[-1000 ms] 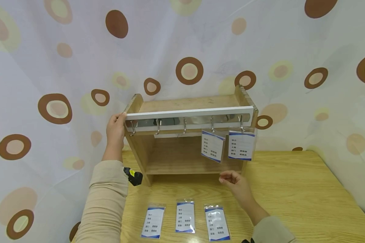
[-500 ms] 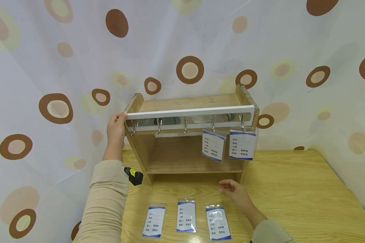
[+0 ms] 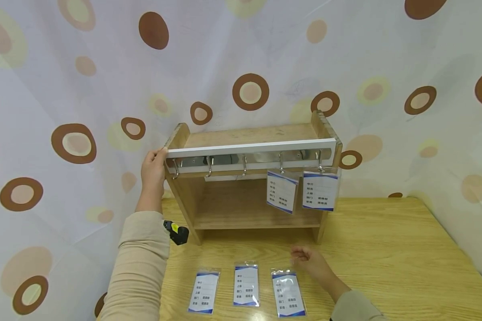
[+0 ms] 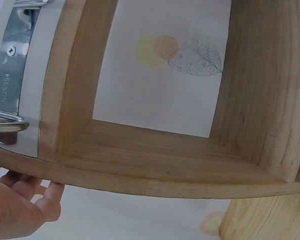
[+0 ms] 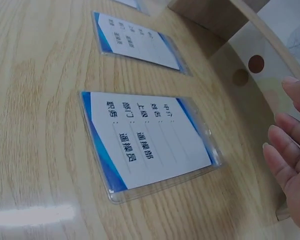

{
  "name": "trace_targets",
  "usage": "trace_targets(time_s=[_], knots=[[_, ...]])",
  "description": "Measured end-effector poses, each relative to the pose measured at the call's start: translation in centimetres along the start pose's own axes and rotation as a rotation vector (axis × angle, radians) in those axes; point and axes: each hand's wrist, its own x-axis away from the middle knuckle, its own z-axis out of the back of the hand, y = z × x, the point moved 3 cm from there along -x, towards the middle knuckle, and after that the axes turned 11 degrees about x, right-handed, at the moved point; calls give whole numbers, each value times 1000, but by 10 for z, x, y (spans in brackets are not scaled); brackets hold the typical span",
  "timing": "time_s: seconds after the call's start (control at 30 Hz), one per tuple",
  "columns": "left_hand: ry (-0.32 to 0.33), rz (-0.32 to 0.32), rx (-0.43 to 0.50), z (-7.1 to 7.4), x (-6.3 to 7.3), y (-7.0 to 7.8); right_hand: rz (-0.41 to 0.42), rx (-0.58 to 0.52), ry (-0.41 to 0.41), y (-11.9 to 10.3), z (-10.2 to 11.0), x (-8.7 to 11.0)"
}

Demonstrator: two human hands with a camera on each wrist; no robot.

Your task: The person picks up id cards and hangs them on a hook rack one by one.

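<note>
My left hand (image 3: 152, 173) grips the upper left front corner of a small wooden shelf (image 3: 257, 209). In the left wrist view its fingers (image 4: 51, 200) lie against the edge of the side panel. A white rail with a metal hook strip (image 3: 265, 158) runs across the shelf's front. Badge holders hang on the two rightmost hooks, one turned askew (image 3: 282, 191) and one facing front (image 3: 319, 191). My right hand (image 3: 311, 263), loosely curled and holding nothing, hovers just above the upper right of the rightmost badge holder (image 5: 147, 142) on the table.
A middle badge holder (image 3: 246, 285) and a left badge holder (image 3: 203, 292) also lie flat on the wooden table (image 3: 385, 258). Behind the shelf hangs a white curtain (image 3: 289, 49) with brown and yellow spots. The three left hooks carry no badges.
My right hand has come down from below the hanging badges towards the rightmost badge holder on the table. My left hand stays on the shelf corner.
</note>
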Motion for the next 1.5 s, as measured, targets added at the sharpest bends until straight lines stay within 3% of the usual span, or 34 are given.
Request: trace_targets(time_s=[0.2, 0.83, 1.0, 1.17, 1.5], knots=[[-4, 3, -3, 0, 0, 1, -19, 34, -19, 11, -5, -1], [-6, 2, -24, 0, 0, 0, -48, 311, -32, 32, -16, -1], [-5, 1, -19, 0, 0, 0, 20, 349, -44, 32, -17, -3], [-8, 6, -16, 0, -1, -1, 108, 467, -52, 37, -20, -8], [-9, 8, -5, 0, -1, 0, 137, 619, -57, 40, -23, -11]])
